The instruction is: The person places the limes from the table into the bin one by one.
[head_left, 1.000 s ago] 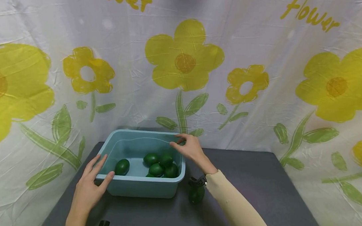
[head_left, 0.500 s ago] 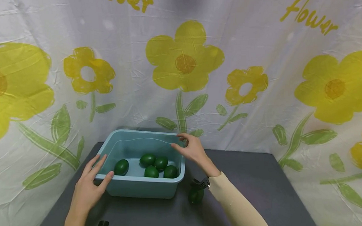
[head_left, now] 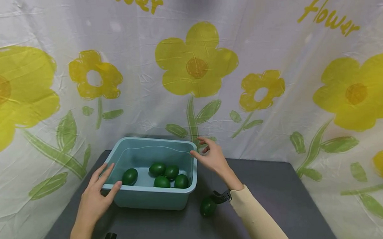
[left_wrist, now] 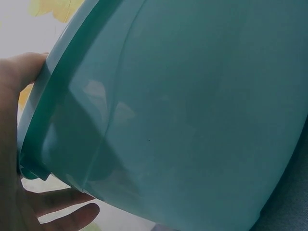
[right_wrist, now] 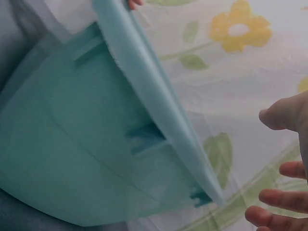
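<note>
A light blue plastic tub (head_left: pixel 150 196) stands on the dark tabletop in the head view. Inside lie several smooth, dark green oval fruits, avocado-like in shape: one fruit (head_left: pixel 129 177) at the left, the others grouped at the right around another fruit (head_left: pixel 172 172). My left hand (head_left: pixel 94 200) rests at the tub's front left corner, thumb on the front rim, fingers spread along the left side. Beyond the right rim is my right hand (head_left: pixel 212 157), its fingers loosely spread and holding nothing; the right wrist view shows it apart from the tub wall (right_wrist: pixel 86 130).
Another green fruit (head_left: pixel 208 206) lies on the dark tabletop (head_left: pixel 260 194) right of the tub, beside my right wrist strap (head_left: pixel 221 196). A white curtain (head_left: pixel 140 100) with yellow flowers hangs behind the tub and along both sides.
My right hand has moved right, from over the tub's right rim to just outside it. The grouped fruits in the tub have spread out and settled. My left hand has stayed in place.
</note>
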{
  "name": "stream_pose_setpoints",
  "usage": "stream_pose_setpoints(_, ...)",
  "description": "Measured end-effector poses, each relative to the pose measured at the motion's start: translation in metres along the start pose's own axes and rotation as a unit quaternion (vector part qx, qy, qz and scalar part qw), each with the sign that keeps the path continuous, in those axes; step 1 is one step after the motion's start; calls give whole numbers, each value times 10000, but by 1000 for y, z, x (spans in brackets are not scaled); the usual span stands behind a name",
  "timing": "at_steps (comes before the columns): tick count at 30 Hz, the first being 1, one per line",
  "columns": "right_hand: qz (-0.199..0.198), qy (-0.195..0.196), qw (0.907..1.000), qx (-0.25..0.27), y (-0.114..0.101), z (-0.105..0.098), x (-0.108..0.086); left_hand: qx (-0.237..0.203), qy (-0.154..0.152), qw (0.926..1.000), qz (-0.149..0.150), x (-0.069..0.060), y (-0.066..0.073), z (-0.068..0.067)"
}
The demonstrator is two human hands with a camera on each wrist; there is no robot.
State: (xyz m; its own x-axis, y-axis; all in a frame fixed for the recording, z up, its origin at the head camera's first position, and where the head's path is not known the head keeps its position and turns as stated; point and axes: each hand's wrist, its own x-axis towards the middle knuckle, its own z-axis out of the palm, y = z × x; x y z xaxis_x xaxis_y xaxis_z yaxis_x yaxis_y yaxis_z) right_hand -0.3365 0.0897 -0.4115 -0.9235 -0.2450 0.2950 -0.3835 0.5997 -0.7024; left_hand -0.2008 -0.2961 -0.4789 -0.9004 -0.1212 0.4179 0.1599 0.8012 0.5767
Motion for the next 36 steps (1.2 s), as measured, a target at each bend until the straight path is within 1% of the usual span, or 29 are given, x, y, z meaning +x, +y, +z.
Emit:
stream_pose_setpoints(5,84,369,9990,225,6,-15,-7,-26,-11,10000,12,-1,-1,0)
stream_pose_setpoints(8,157,480,9981,348,11,-23,-10,-23,-35,10000,-77,-4,-2,-1)
stream_pose_setpoints(13,236,630,9970,378,19,-39,-13,-9,-11,9997,-226,-8,-2,-3)
stream_pose_setpoints(16,295,806,9954,434,24,-49,-19,-6,-13,9998,-201,-6,-1,-3)
stream_pose_setpoints(20,350,968,9937,454,34,-58,-32,25,-85,9999,-145,0,1,-2)
stream_pose_setpoints(25,351,950,9943,320,49,-55,-47,34,-97,9999,-123,-1,2,-3)
stream_pose_setpoints(29,474,892,9947,171,61,-51,-60,19,-96,9999,-71,-1,2,-3)
stream_pose_setpoints(33,644,830,9945,38,72,-45,-77,-14,-91,10000,-8,0,1,-2)
stream_pose_setpoints(36,696,745,9948,64,79,-38,-91,-25,-75,10000,-1,-2,0,-3)
